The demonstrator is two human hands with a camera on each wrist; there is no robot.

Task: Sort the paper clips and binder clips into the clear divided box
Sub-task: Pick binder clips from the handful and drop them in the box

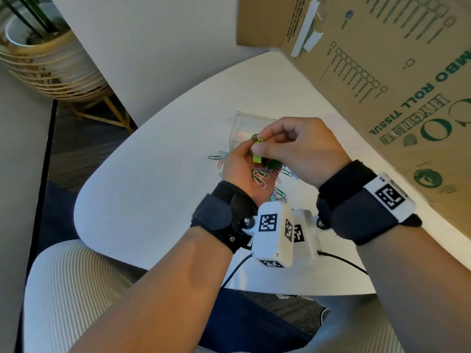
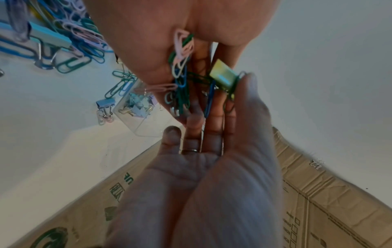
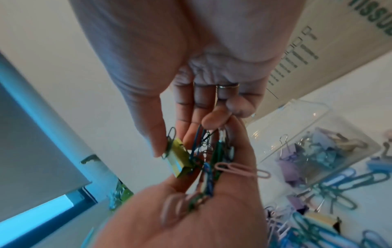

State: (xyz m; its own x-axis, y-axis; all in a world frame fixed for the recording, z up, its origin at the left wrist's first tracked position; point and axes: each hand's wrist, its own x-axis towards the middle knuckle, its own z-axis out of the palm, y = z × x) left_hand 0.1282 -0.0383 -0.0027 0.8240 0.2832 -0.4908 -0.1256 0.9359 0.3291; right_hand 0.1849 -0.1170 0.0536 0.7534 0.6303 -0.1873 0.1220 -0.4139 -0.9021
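My left hand [image 1: 243, 159] is turned palm up above the table and cradles a tangle of green, pink and blue paper clips [image 1: 260, 177] in its curled fingers. My right hand [image 1: 260, 145] comes over it and pinches a yellow-green binder clip [image 1: 257, 156] between thumb and fingertips. That binder clip [image 2: 223, 76] has a green paper clip hooked round it and is snagged in the bunch [image 3: 203, 169]. The clear divided box [image 1: 246, 126] stands just behind the hands; one compartment [image 3: 314, 151] holds several purple and blue binder clips.
Loose paper clips [image 1: 216, 158] and binder clips [image 3: 379, 165] lie scattered on the white table [image 1: 158, 174] around the box. A large cardboard carton [image 1: 382, 72] leans along the right side. The table's front edge is near my wrists.
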